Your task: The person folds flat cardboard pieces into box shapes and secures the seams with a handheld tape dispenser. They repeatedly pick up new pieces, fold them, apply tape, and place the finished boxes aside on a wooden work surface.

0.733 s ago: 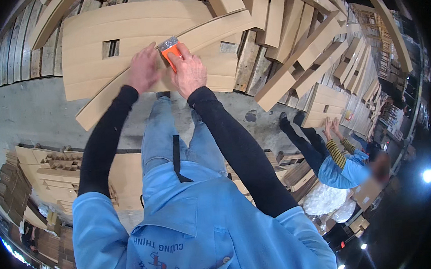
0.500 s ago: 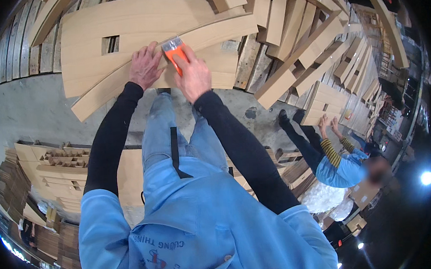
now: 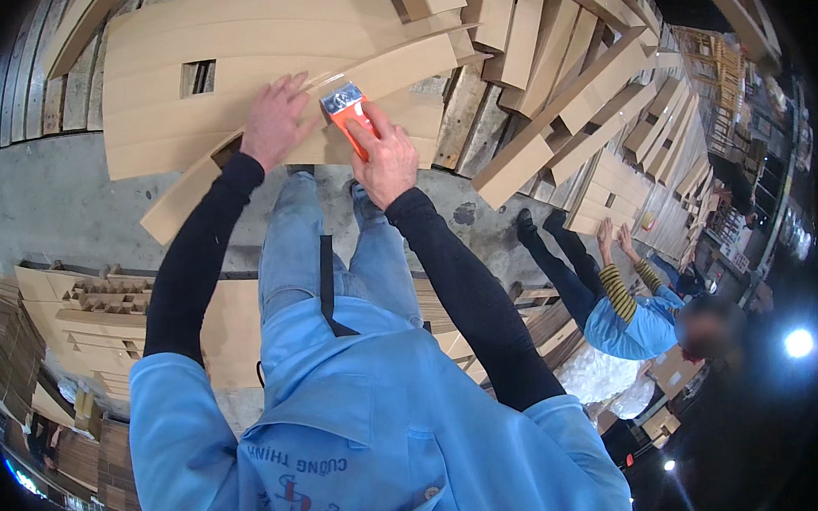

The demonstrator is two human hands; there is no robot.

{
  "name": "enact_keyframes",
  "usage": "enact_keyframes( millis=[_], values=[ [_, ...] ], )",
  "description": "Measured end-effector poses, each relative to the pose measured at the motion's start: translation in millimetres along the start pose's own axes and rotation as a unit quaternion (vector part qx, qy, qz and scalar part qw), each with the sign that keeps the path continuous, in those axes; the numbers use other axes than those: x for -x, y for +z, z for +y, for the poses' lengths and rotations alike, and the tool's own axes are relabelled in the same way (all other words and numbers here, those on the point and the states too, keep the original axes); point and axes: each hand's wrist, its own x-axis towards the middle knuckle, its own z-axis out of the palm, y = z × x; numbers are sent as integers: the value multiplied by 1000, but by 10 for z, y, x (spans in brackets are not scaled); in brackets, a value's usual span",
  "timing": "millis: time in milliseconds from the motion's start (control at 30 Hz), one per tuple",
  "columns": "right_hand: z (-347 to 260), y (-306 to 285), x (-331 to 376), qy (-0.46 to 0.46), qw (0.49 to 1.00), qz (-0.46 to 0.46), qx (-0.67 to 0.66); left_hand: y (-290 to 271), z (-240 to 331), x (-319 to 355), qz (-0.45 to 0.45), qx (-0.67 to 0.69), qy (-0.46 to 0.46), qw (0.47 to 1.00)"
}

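Scraping is in hand: the right hand (image 3: 386, 158) is clamped on an orange-handled scraper (image 3: 348, 111) at upper centre, blade on the curved wooden strip (image 3: 326, 120). Fingers spread, the left hand (image 3: 274, 123) presses flat on that strip. Another stroke would probably need steady downward pressure.

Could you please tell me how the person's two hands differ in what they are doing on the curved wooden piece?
The right hand is closed around an orange-handled scraper; the left hand holds nothing. The left hand lies flat, fingers spread, on the curved wooden piece; the right hand is curled in a grip. Both wear black sleeves and sit close together.
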Motion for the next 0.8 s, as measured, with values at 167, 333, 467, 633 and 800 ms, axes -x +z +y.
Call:
enact_keyframes(
  millis=[167, 333, 467, 633, 800],
  values=[
    [-128, -12, -121, 23, 999, -25, 9, -59, 234, -31, -49, -108, -54, 991],
    [-14, 27, 490, 20, 999, 11, -29, -140, 326, -70, -95, -123, -98, 983],
    [89, 97, 943, 76, 996, -48, -4, -27, 318, -9, -62, -110, -95, 987],
    [29, 229, 404, 82, 994, -66, 20, -16, 445, -71, -13, -125, -100, 987],
    [-93, 288, -86, 55, 987, -105, 105, 78, 461, -326, 7, -189, -62, 980]
  ],
)
